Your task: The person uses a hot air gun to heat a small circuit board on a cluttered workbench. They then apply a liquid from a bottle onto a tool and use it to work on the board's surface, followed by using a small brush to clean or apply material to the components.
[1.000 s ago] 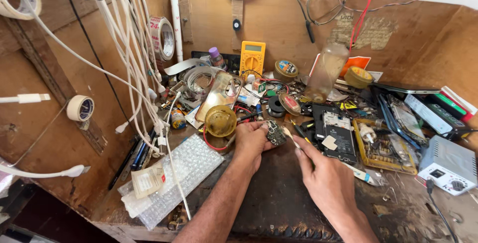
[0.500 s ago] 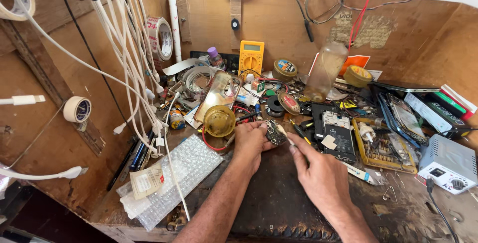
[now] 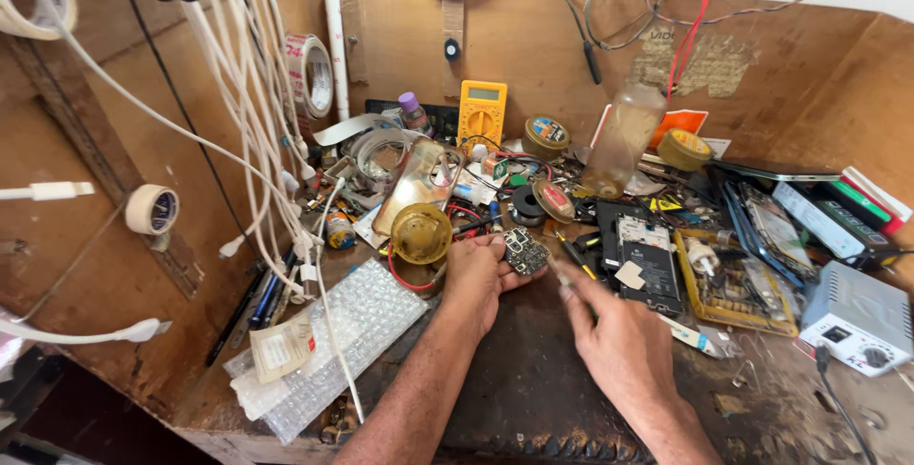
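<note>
My left hand (image 3: 479,277) holds a small dark circuit board (image 3: 525,250) by its edge, just above the dark work mat (image 3: 533,389). My right hand (image 3: 614,336) grips a thin tool (image 3: 560,277) like a pen, and its tip points at the board's right side. A round yellow tin (image 3: 421,234) sits directly left of my left hand. An opened phone body (image 3: 645,254) lies right of the board.
White cables (image 3: 257,122) hang on the left. Bubble wrap (image 3: 328,341) lies near the front left edge. A yellow multimeter (image 3: 482,114), a clear bottle (image 3: 624,141), a yellow parts tray (image 3: 733,284) and a grey power unit (image 3: 857,317) crowd the bench.
The tool tip in my right hand has dropped slightly and drawn back from the board. My left hand keeps the board in about the same spot.
</note>
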